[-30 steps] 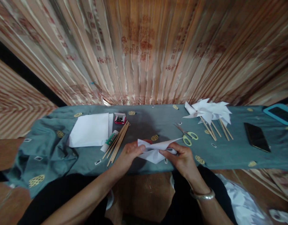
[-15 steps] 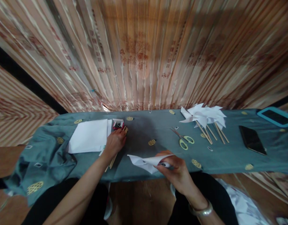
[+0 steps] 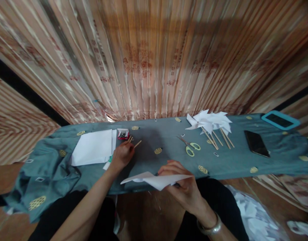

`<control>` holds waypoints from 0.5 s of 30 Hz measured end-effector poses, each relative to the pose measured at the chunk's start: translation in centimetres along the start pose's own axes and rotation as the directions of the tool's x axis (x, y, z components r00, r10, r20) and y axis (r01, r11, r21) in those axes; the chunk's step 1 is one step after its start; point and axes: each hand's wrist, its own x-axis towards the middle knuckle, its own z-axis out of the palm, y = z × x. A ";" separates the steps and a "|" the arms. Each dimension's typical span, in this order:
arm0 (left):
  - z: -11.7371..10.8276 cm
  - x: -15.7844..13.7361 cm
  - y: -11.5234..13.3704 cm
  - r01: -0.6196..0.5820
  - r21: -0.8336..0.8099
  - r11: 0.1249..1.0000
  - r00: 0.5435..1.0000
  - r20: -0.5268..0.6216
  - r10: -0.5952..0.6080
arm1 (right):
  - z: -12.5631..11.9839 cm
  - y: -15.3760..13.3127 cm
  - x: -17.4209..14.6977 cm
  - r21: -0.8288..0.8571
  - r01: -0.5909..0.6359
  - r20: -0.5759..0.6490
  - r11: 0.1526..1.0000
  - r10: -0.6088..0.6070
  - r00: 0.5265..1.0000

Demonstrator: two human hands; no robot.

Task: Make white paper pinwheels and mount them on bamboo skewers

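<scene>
My left hand (image 3: pixel 123 154) is closed on a thin wooden stick (image 3: pixel 138 144), whose tip pokes out past the fingers to the right. Other stick ends show just behind that hand, near a small red box (image 3: pixel 123 134) with dark contents. Close to the table's front edge, my right hand (image 3: pixel 185 189) grips a folded white paper pinwheel (image 3: pixel 152 180). The pinwheel is seen nearly edge-on, and something dark shows by the fingers beneath it. A stack of white paper (image 3: pixel 93 145) lies left of my left hand.
Green-handled scissors (image 3: pixel 190 147) lie mid-table. Behind them rest several finished pinwheels (image 3: pixel 211 121) on sticks. Farther right are a black phone (image 3: pixel 256 144) and a blue-framed tablet (image 3: pixel 280 120). A bag with white paper (image 3: pixel 254 214) sits on the floor; a curtain (image 3: pixel 143 67) hangs behind the table.
My left hand has picked out a stick, which now angles away to the right. My right hand has turned the pinwheel flatter. The whole view has shifted slightly.
</scene>
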 end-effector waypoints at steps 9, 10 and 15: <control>-3.9 -3.6 7.1 0.128 -0.908 0.399 0.988 0.152 0.028 | -0.4 -1.5 2.0 -0.053 0.078 -0.177 0.996 -0.086 0.980; -4.4 -4.1 7.7 0.202 -0.930 0.306 0.972 0.229 0.053 | -0.6 -1.9 2.2 -0.057 0.094 -0.193 0.994 -0.103 0.976; -6.0 -5.2 8.5 0.372 -0.925 0.083 0.902 0.381 0.203 | -1.6 -3.6 2.6 -0.061 0.135 -0.186 0.989 -0.144 0.972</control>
